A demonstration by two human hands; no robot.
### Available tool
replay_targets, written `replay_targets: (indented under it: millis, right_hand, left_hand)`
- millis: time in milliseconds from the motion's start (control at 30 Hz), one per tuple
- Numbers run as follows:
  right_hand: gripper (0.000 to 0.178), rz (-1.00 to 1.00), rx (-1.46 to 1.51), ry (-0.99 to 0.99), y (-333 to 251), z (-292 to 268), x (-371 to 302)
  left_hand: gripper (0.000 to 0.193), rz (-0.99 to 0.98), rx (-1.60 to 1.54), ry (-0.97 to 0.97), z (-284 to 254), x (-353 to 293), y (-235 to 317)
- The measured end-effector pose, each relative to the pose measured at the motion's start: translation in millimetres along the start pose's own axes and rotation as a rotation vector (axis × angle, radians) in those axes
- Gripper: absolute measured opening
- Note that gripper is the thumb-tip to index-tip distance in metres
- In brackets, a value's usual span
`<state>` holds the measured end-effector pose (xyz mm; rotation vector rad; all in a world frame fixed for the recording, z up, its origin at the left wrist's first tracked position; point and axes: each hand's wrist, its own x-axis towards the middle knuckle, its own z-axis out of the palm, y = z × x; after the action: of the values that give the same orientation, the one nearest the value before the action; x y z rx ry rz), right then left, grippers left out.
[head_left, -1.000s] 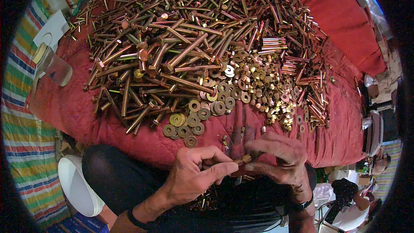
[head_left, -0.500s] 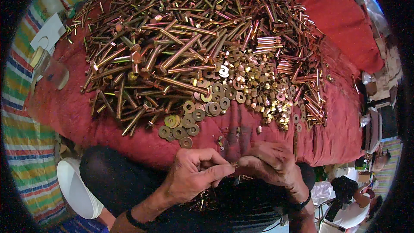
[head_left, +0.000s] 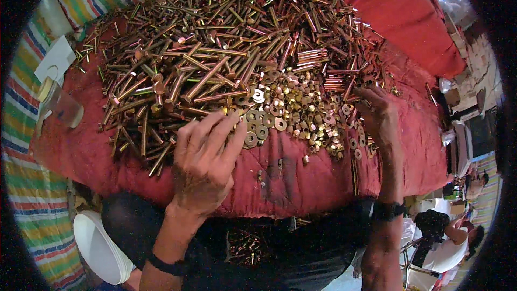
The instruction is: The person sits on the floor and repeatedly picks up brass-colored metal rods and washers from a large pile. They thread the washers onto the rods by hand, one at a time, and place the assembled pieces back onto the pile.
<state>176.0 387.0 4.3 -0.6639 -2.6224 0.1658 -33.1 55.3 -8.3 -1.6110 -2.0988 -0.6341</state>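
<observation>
My left hand (head_left: pixel 207 156) lies low over the near edge of the bolt heap, fingers stretched and spread, its fingertips at the flat washers (head_left: pixel 251 139). Long brass-coloured bolts (head_left: pixel 207 78) are heaped beyond it. At the right, my right hand (head_left: pixel 381 116) reaches into the slim metal tubes (head_left: pixel 336 82), fingers bent forward but apart; nothing shows in them, though the fingertips are partly lost among the pieces. Small gold nuts (head_left: pixel 301 105) lie in a mound between the hands. One pale split washer (head_left: pixel 258 95) rests on the washers.
Everything lies on a red padded cloth (head_left: pixel 291 183). A jar (head_left: pixel 64 105) and white card (head_left: pixel 55 60) are at the left. More metal fasteners (head_left: pixel 247 245) sit below the cloth's near edge, by my dark-clothed legs. A white shoe (head_left: pixel 99 245) shows lower left; another person (head_left: pixel 447 245) is lower right.
My hands were together near the cloth's front edge, pinching a small piece. They have parted: the left moved forward to the washers, the right forward and right to the tubes.
</observation>
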Motion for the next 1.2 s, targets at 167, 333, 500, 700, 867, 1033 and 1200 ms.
replay_targets:
  millis: [167, 333, 500, 700, 867, 1033, 1200]
  right_hand:
    - [0.04, -0.298, -0.319, 0.046, 16.6, 24.2, 19.6]
    - [0.031, -0.144, -0.416, -0.028, 18.9, 36.7, 26.6]
    - [0.028, -0.359, -0.377, 0.158, 7.5, 31.4, 31.3]
    - [0.035, 0.151, 0.503, 0.114, -58.6, 0.6, 16.1]
    - [0.022, 0.175, 0.691, -0.082, -125.0, 36.7, -26.7]
    - [0.026, -0.148, 0.348, -0.133, -129.1, 57.7, -23.6]
    - [0.024, -0.324, 0.054, -0.122, -132.7, 61.1, -16.8]
  left_hand:
    - [0.033, -0.022, 0.096, -0.016, 15.0, 0.7, -1.4]
    - [0.023, -0.011, 0.06, 0.063, 20.5, 0.2, -4.5]
    - [0.025, 0.034, 0.006, 0.15, 16.7, -0.8, -8.2]
    - [0.032, 0.029, -0.102, 0.314, 9.2, 3.2, -9.2]
    - [0.035, -0.087, -0.348, 0.45, -13.7, 4.9, -6.1]
    - [0.035, -0.314, -0.635, 0.282, -22.9, -7.5, 6.8]
    - [0.03, -0.313, -0.457, 0.14, -22.8, -21.7, 15.5]
